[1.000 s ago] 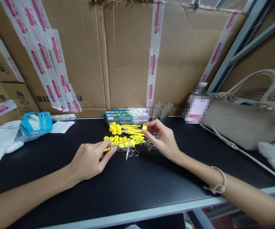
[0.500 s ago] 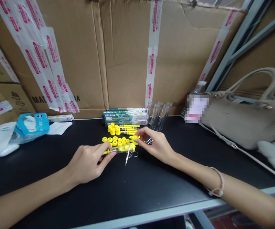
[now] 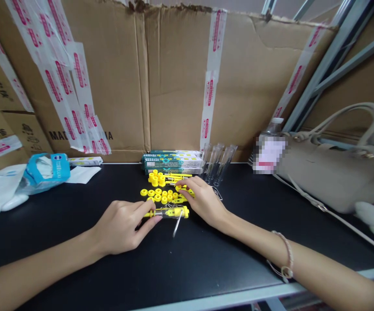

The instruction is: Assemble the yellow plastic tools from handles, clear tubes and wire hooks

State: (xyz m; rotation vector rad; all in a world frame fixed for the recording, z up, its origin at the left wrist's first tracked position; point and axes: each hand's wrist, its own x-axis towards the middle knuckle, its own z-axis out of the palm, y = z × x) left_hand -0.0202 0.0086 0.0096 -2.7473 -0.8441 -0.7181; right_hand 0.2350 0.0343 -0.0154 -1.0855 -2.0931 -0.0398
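My left hand is closed around a clear tube with yellow parts inside, lying sideways just above or on the black table. A yellow cap sits on the tube's right end, and a thin metal clip sticks out toward me. My right hand reaches into the yellow pieces, thumb and index finger pinched about a small yellow cap that is partly hidden. Yellow rings and taller yellow caps stand in small groups beside it. Metal clips lie partly behind my right hand.
Green-and-white boxes are stacked at the back, with upright clear tubes to their right. A beige handbag and a bottle stand at right. A blue plastic packet lies at left. Cardboard walls the back.
The view has tilted slightly. My left hand has brought the tube nearer to me, away from the rings. My right hand's fingertips have shifted slightly left among the yellow pieces.
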